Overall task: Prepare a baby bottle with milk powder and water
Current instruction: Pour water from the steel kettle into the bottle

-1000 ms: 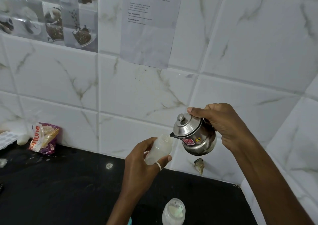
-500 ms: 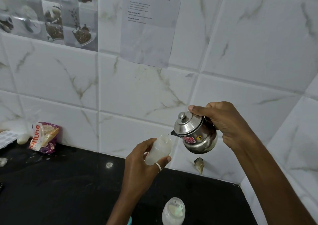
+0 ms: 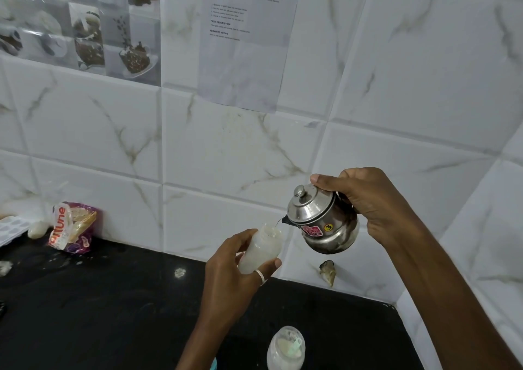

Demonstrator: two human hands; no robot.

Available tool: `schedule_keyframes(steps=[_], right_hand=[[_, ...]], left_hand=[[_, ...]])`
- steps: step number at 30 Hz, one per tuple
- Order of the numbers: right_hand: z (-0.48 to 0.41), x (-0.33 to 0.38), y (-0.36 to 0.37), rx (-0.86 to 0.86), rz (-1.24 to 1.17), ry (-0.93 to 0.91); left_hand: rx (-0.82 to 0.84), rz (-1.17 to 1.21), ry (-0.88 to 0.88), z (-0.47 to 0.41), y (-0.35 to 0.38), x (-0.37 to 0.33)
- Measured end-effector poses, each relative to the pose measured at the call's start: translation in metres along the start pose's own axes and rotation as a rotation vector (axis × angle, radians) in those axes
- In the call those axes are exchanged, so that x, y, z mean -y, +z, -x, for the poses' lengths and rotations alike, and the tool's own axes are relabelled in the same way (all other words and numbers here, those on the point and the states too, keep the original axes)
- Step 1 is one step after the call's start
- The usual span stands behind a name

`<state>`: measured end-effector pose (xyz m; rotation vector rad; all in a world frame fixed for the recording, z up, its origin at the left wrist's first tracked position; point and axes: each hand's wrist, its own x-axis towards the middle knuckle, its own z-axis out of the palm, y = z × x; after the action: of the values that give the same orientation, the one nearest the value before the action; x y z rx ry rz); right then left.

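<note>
A: Left hand point(image 3: 232, 273)?
B: Grip closed round the baby bottle point(image 3: 261, 249), tilted, mouth toward 1 o'clock, held above the black counter point(image 3: 99, 313).
A: Right hand point(image 3: 373, 205)?
B: Grip wrapped on the steel kettle point(image 3: 321, 222), finger on its lid, spout tipped to 9 o'clock just over the bottle mouth, thin stream of water point(image 3: 278, 223) between.
A: Powder?
B: Open jar point(image 3: 286, 348) with scoop, 6 o'clock of the bottle, on the counter. Packet point(image 3: 72, 226) far at 9 o'clock by the wall.

The packet point(image 3: 73, 227) at left reads "ortune". The paper sheet point(image 3: 245, 30) shows "INITIAL SCENE SETUP", "TASK GOAL". The kettle point(image 3: 322, 222) bears a "3" sticker.
</note>
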<state>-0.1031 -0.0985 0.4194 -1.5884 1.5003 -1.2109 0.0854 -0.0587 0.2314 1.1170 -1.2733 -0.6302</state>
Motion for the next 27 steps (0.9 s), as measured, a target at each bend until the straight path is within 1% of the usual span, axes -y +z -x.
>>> schedule_keyframes(steps=[27], right_hand=[[0.0005, -0.0026, 0.0010, 0.023, -0.005, 0.002]], left_hand=[[-0.011, 0.012, 0.001, 0.0008, -0.0029, 0.0003]])
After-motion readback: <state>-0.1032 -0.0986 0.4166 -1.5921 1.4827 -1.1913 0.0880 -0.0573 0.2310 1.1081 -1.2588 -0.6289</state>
